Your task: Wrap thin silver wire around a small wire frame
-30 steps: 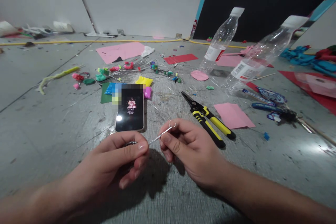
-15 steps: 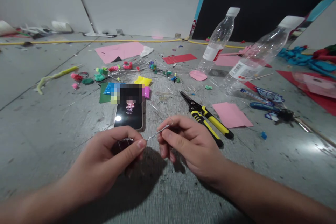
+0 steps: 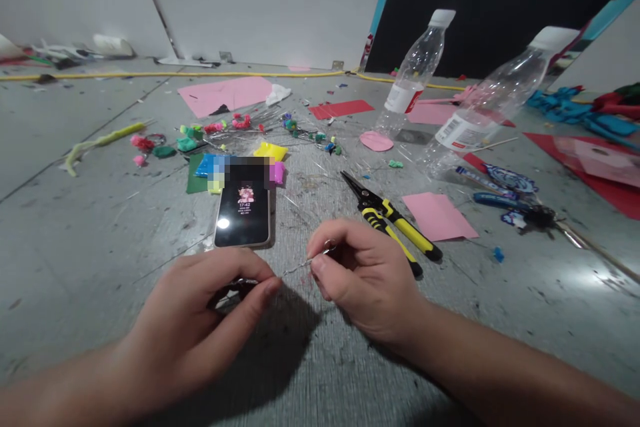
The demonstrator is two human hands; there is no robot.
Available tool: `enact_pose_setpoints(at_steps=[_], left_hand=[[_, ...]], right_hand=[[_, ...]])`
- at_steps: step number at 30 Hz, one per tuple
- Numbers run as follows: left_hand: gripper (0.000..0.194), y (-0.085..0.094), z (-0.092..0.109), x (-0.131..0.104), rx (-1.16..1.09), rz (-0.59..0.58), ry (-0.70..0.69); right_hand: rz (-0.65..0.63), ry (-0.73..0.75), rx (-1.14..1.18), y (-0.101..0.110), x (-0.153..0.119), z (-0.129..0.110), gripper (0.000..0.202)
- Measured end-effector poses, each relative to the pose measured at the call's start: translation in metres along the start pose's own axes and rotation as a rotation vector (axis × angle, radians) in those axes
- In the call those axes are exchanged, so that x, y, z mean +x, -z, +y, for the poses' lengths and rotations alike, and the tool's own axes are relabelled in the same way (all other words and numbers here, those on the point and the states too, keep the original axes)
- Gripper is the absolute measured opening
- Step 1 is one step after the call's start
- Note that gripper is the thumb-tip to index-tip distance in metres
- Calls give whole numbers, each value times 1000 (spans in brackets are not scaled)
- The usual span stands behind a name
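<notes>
A thin twisted silvery wire (image 3: 296, 269) stretches between my two hands, low over the grey floor. My left hand (image 3: 210, 310) pinches its left part between thumb and index finger, and more of the wire shows inside the curl of my fingers. On the other side my right hand (image 3: 367, 280) grips the wire with thumb and forefinger; a small loop sticks out above the thumb. Just beyond my hands lies a black phone (image 3: 243, 213) with its screen lit. Yellow and black pliers (image 3: 383, 213) rest past my right hand, jaws pointing away.
Two clear plastic bottles (image 3: 417, 67) (image 3: 500, 100) stand at the right. Colourful clay pieces (image 3: 187, 140) and clay packets (image 3: 270, 150) lie beyond the phone. Pink paper (image 3: 440, 215), red paper (image 3: 341, 109) and decorated sticks (image 3: 500, 197) are spread about. A yellow cable (image 3: 200, 73) runs along the wall.
The fingers of my right hand have curled in more, and its grip has shifted on the wire. My left hand has moved slightly right and down, still pinching.
</notes>
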State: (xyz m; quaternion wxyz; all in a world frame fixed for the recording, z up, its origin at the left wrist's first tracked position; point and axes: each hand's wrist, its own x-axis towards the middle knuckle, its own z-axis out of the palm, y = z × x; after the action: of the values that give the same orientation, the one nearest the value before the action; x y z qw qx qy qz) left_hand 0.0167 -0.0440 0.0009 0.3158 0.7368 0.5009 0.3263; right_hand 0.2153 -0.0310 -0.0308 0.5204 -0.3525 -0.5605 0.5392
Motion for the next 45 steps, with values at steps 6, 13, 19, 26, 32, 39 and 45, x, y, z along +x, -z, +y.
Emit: enact_pose_setpoints(at_steps=[6,13,19,26,32,39,45], left_hand=[[15,1,0,-1,33,9,-1],[25,5,-9,9,-220,-86,189],[20,8,-24,16,-375,-221,237],[14,6,-15,14,-247,-243,186],[18,3,-23,13,-187,-174,-21],[21,-1,-26,9,-102,-119,-159],[22,-6,-22,8,-40,-97,-190]], right_hand=[[36,50,-95,0,-2,0,7],[-70,37,-109,12,1,4,3],[-127,69,-92,17,3,4,5],[-103,-93,-73,6,-1,2,8],[-104,-168,27,-1,-6,-1,7],[-57,-340,93,-6,-8,-4,11],[3,-339,148,-10,-9,-2,12]])
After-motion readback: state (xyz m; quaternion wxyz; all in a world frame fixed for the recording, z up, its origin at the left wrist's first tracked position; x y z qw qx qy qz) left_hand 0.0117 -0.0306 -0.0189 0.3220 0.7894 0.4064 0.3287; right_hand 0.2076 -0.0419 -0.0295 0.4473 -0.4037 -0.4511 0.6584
